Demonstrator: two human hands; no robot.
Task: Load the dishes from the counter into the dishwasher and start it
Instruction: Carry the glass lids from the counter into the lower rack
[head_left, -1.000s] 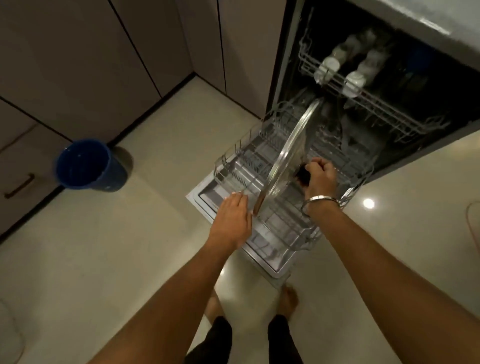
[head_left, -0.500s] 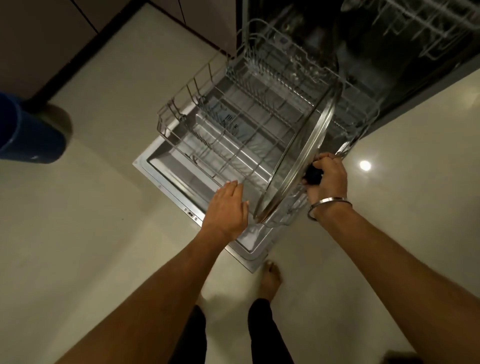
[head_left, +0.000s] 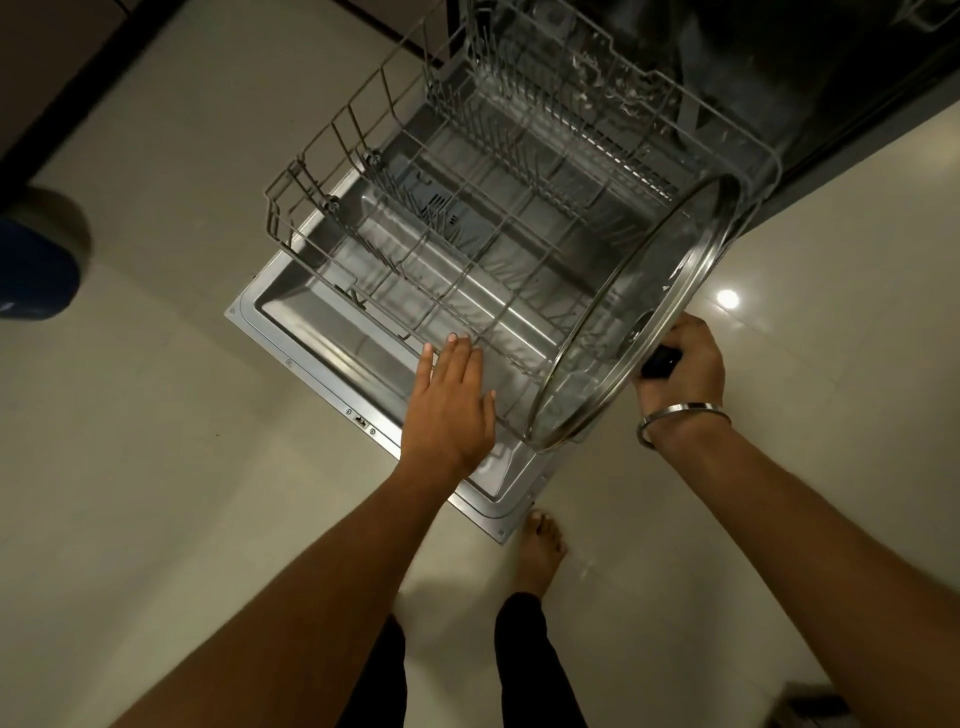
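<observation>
A large glass lid with a metal rim stands on edge along the right side of the dishwasher's lower rack. My right hand grips its black knob from the outside. My left hand lies flat with straight fingers on the rack's near wire edge, just left of the lid. The rack is pulled out over the lowered dishwasher door and holds nothing else that I can see. The dark tub of the dishwasher opens at the top right.
A blue bucket stands on the pale tiled floor at the far left, below dark cabinet fronts. My bare foot is at the door's near corner. A bright light reflection marks the floor right of the lid.
My view has dropped closer over the rack. The lid has shifted from the rack's middle to its right side, and both hands have kept their hold and place on it.
</observation>
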